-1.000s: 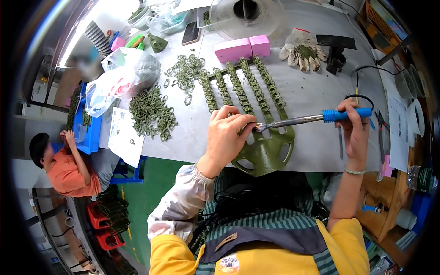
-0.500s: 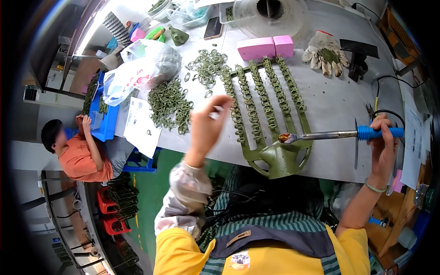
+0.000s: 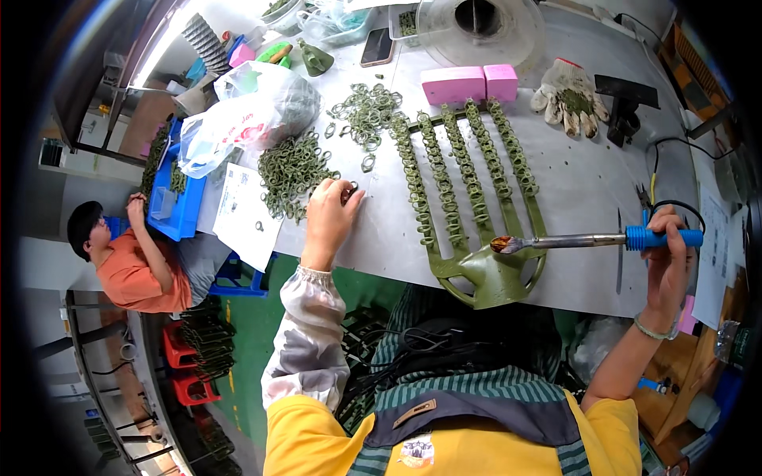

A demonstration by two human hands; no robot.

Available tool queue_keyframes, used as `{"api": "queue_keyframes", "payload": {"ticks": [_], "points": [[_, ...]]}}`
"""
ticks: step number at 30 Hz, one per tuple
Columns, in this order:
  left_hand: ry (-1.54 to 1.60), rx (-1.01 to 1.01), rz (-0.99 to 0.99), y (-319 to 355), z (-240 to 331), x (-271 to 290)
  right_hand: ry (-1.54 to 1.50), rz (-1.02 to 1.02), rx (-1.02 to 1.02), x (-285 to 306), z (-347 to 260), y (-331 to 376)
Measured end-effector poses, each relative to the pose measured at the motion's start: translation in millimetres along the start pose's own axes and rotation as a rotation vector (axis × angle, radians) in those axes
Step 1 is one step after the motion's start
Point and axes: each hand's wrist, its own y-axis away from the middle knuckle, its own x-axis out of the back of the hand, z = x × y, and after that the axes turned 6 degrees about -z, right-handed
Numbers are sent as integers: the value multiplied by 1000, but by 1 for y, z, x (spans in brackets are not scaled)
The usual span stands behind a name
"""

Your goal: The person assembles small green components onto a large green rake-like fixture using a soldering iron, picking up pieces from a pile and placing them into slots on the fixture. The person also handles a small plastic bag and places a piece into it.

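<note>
My right hand (image 3: 665,250) is closed round the blue handle of a soldering iron (image 3: 583,239). The iron's stained tip hangs over the broad end of a green wax tree (image 3: 488,274), whose several long bars carry rows of small rings. My left hand (image 3: 328,218) is at the right edge of a heap of green wax rings (image 3: 294,170). Its thumb and forefinger are closing on a single ring (image 3: 349,189), partly hidden by the fingers. A smaller, looser heap of paler rings (image 3: 365,111) lies farther back.
Two pink blocks (image 3: 452,85) stand behind the tree's far end. A stained glove (image 3: 569,99) and a black stand (image 3: 623,107) are at the back right. Left are a plastic bag (image 3: 270,103) and a paper sheet (image 3: 242,214). A person in orange (image 3: 143,270) sits by a blue tray (image 3: 184,206).
My left hand has moved left and down, from beside the tree to the ring heap, and its fingers have come together at a ring. The iron stays nearly where it was.
</note>
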Motion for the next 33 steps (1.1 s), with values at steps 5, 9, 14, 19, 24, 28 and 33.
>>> {"api": "queue_keyframes", "payload": {"ticks": [5, 9, 14, 19, 24, 28, 33], "points": [[-27, 115, 17, -11, -7, -1, -7, 13, -11, -1, -4, 1], [-158, 115, -21, -9, -4, 3, 3, 25, -24, -3, -6, 2], [253, 179, -24, 5, 34, 29, -7, 59, -30, -8, -6, 2], [850, -12, -261, 25, 125, 36, -39, 26, -22, -8, 0, -3], [657, -215, -244, 32, 172, 13, -83, 23, -30, -11, 11, -6], [307, -476, -27, 25, 174, -12, -145, 17, -60, -11, 23, -8], [196, -503, -19, 23, 172, -22, -201, -52, -81, -22, 30, -10]]}}
